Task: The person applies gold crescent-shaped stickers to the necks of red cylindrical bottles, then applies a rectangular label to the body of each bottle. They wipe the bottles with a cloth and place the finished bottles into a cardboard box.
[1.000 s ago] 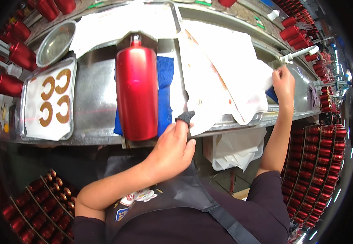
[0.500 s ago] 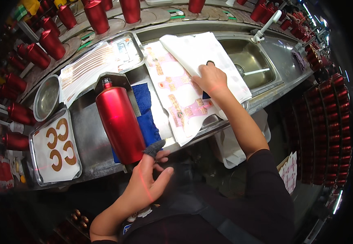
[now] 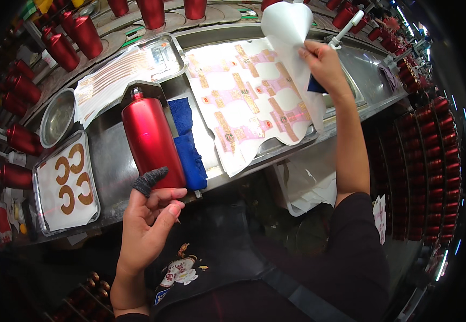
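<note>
While one red bottle [image 3: 151,140] lies flat, right hand [image 3: 323,63] pinching one white sheet [image 3: 292,32], left hand [image 3: 149,222] loosely spread, empty.

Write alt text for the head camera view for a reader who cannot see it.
Seen from above, a person's right hand lifts a thin white sheet off a sheet of decals on a metal workbench. The left hand, a grey cot on one fingertip, hovers near a red bottle lying beside a blue cloth.
</note>
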The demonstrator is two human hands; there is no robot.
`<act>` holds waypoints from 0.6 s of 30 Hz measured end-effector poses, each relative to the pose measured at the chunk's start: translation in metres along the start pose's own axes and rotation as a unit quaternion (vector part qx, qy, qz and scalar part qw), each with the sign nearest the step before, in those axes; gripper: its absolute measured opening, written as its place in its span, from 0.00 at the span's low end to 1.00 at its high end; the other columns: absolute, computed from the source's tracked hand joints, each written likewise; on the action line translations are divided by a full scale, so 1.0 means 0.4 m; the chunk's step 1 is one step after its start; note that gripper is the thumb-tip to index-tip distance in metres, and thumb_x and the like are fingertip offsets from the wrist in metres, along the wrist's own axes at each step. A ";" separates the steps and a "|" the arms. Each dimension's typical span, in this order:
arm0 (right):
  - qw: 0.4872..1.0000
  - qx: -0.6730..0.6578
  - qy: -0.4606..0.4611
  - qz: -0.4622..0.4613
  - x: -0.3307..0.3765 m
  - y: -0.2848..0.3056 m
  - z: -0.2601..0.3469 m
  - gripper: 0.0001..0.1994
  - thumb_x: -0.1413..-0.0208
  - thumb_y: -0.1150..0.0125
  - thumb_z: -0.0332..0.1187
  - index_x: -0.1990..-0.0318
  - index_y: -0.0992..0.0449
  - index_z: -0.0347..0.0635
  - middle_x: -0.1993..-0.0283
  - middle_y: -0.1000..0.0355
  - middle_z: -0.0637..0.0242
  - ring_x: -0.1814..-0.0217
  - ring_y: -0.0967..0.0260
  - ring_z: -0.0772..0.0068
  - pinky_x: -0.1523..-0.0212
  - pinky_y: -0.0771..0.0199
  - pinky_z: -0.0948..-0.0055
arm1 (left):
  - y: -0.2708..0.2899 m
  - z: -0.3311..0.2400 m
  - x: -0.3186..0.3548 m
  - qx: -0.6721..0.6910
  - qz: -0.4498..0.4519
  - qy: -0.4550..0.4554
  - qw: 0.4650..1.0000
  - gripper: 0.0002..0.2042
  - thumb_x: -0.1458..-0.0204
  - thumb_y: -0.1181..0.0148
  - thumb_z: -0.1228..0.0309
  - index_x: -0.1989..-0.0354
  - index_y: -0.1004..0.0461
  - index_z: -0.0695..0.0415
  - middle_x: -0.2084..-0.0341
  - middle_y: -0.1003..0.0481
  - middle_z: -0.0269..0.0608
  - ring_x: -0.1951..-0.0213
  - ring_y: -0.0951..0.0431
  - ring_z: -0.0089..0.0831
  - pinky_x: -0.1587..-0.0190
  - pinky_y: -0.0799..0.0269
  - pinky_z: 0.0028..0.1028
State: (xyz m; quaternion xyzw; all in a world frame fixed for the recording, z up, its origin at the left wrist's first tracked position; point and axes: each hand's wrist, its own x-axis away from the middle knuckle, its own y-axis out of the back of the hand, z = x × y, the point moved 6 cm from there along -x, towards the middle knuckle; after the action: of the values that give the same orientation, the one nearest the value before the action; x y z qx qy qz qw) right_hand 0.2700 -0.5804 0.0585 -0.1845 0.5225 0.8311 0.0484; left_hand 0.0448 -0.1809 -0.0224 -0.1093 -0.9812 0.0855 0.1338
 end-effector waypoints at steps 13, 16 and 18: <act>0.956 -0.241 -0.143 -0.081 0.322 0.360 -0.156 0.11 0.36 0.39 0.31 0.53 0.19 0.33 0.61 0.22 0.71 0.62 0.28 0.83 0.60 0.30 0.80 | 0.047 0.003 0.010 -0.014 -0.032 -0.046 0.998 0.25 0.37 0.43 0.76 0.32 0.41 0.62 0.50 0.21 0.49 0.56 0.21 0.23 0.57 0.26 0.21; 0.938 -0.159 -0.265 -0.160 0.534 0.486 -0.288 0.15 0.36 0.39 0.29 0.46 0.20 0.30 0.55 0.20 0.65 0.56 0.25 0.79 0.52 0.28 0.79 | 0.082 0.008 0.005 -0.023 -0.049 -0.056 0.997 0.26 0.38 0.44 0.78 0.32 0.41 0.63 0.51 0.21 0.52 0.57 0.20 0.24 0.58 0.26 0.21; 0.916 -0.169 -0.290 -0.218 0.666 0.534 -0.390 0.13 0.37 0.38 0.29 0.48 0.19 0.31 0.56 0.20 0.66 0.56 0.26 0.80 0.53 0.28 0.80 | 0.105 0.008 -0.005 -0.049 -0.067 -0.066 0.994 0.24 0.38 0.45 0.76 0.33 0.38 0.65 0.51 0.21 0.55 0.58 0.20 0.25 0.60 0.25 0.21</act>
State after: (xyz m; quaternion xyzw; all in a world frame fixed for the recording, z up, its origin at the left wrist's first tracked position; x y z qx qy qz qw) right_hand 0.0047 -0.8447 0.0846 -0.0499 0.2843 0.8928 0.3458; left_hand 0.0540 -0.1415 -0.0343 -0.0441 -0.9960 0.0353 0.0686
